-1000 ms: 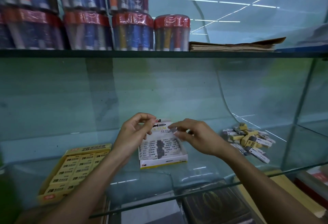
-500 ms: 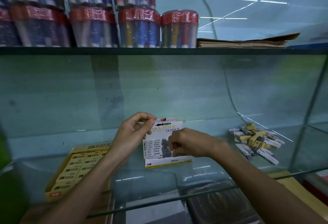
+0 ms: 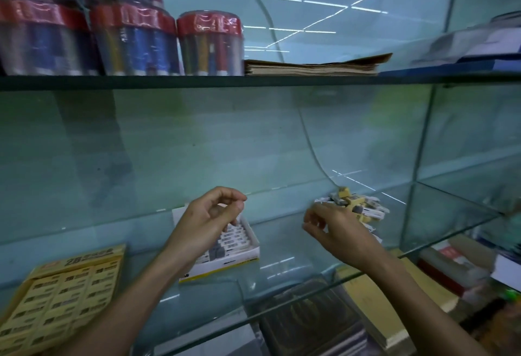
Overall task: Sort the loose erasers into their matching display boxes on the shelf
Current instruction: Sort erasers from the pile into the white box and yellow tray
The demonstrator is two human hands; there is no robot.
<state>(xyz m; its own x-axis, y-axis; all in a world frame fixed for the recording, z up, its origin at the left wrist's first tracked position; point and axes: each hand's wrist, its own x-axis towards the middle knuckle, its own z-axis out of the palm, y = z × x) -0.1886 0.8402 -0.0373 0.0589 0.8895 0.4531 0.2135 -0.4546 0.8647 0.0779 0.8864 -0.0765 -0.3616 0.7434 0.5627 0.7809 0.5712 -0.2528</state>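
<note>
Glass shelf (image 3: 282,293), yellow box (image 3: 64,296) left, white box (image 3: 225,260), loose erasers (image 3: 363,206) right

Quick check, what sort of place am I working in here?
Most likely a stationery shop's glass display case. Wrapped tubs of pens stand on the upper glass shelf, and open display boxes of erasers sit on the lower one beside a loose eraser pile.

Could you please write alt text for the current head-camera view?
A person's right hand reaches into a pile of loose erasers on a glass shelf, while the left hand hovers over a white eraser box.
</note>
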